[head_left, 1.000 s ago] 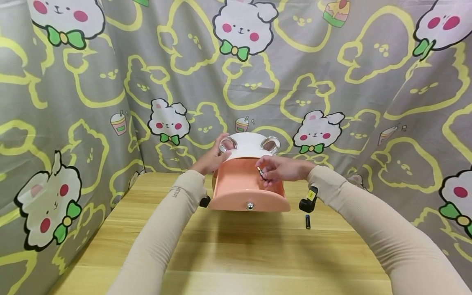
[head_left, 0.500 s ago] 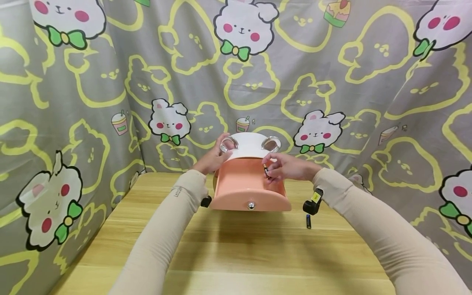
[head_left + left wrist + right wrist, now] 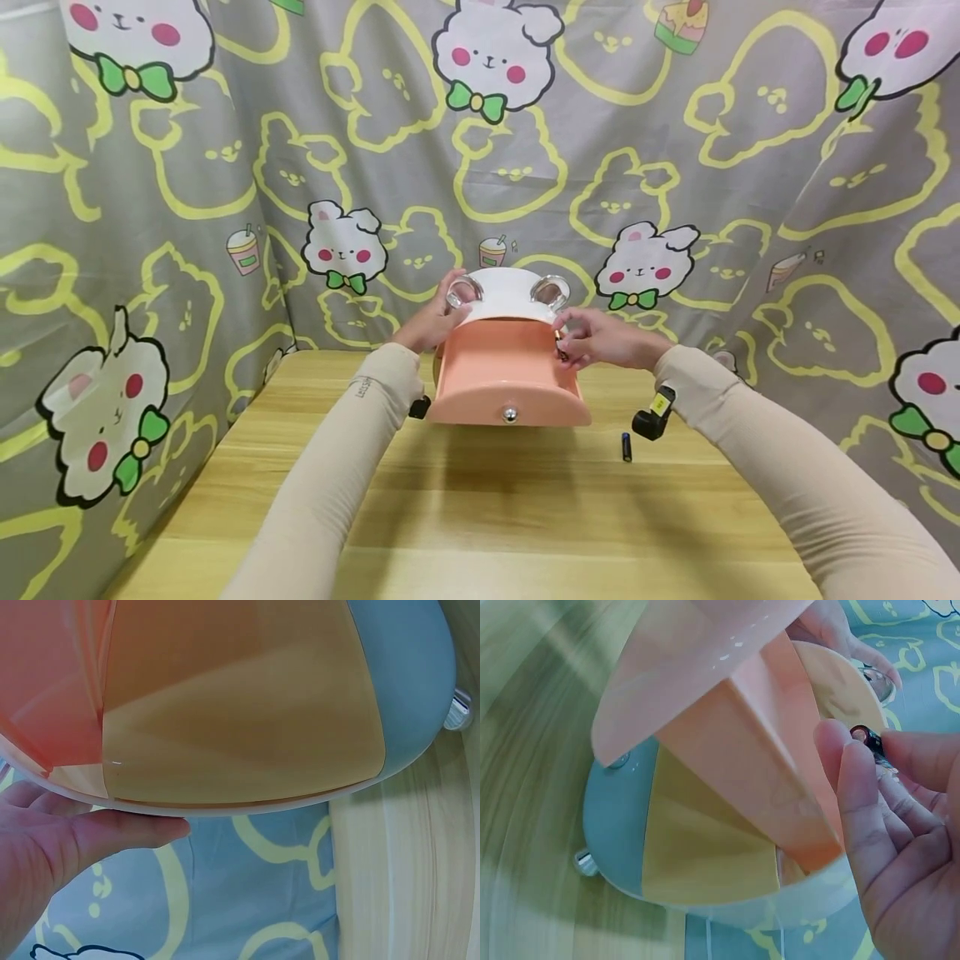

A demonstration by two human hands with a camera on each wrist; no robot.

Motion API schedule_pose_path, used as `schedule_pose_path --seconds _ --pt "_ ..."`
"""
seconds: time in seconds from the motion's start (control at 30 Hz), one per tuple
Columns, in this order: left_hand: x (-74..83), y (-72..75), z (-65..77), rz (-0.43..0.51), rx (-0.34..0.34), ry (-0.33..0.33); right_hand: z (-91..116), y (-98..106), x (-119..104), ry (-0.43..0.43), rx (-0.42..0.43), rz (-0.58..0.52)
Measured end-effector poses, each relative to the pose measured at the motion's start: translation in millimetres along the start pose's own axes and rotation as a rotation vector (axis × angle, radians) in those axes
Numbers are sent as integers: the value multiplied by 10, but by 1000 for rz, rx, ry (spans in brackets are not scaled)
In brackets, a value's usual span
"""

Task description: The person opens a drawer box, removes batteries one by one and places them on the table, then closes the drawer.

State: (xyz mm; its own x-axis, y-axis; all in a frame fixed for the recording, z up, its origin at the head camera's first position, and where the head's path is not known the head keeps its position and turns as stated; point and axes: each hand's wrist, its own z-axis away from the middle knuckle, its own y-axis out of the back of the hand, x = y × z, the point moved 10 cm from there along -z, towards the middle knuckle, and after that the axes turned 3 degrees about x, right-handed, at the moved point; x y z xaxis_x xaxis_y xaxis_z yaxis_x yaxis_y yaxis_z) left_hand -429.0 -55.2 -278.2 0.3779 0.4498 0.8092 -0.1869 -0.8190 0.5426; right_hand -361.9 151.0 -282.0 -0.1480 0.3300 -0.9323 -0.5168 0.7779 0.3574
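A white rounded storage box (image 3: 504,292) with two silvery loop ears stands on the table. Its pink drawer (image 3: 487,354) is pulled out, with a round knob on the curved front. My left hand (image 3: 431,321) rests against the box's upper left side, beside the ear. In the left wrist view its thumb (image 3: 142,829) lies straight along the box's rim. Above the drawer's right side, my right hand (image 3: 592,337) pinches a small dark battery (image 3: 868,738) between thumb and fingertips. Part of the battery is hidden by the fingers.
A blue and black battery (image 3: 626,447) lies on the wooden table (image 3: 465,508), right of the drawer front. A patterned grey curtain (image 3: 420,167) hangs behind and along both sides. The right wrist camera (image 3: 651,421) hangs close to the lying battery.
My right hand has moved to the right with the battery, from over the drawer's inside to its right edge. My left hand, the box and the lying battery stay in place.
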Motion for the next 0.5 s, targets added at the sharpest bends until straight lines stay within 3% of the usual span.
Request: schedule_pose_path --seconds 0.17,0.5 --pt "45 -1 12 2 -13 8 66 85 52 -10 29 32" --pt "-18 8 -9 -11 -1 21 240 195 237 -18 84 44"
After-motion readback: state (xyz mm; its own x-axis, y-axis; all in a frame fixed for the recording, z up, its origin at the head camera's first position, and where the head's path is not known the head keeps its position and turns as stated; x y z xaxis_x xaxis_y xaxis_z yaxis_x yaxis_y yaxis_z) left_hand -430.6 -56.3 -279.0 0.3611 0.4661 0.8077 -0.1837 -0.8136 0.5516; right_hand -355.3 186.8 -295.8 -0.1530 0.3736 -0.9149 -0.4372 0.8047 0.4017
